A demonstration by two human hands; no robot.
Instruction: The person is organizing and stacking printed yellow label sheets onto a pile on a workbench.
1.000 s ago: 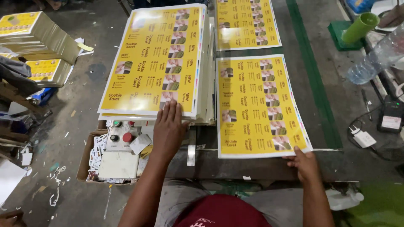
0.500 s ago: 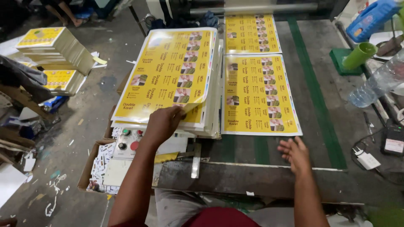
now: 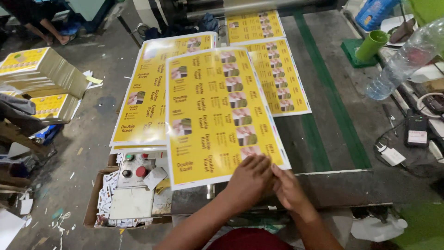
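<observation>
Both hands pin the near corner of a glossy yellow printed sheet on the dark metal surface.

The large yellow printed sheet lies at an angle, its far end overlapping the stack of matching yellow sheets at ten o'clock, its near edge jutting over the grey control box with red and green buttons; I judge it is held by the corner so it can be swung square with the stack. The left hand lies flat, fingers spread lightly, palm pressing the sheet's corner at five o'clock. The right hand sits just beside it, touching, fingers loosely extended on the sheet's edge; neither is clenched. Another yellow sheet rests at one o'clock on the surface, beside a clear plastic bottle.
</observation>
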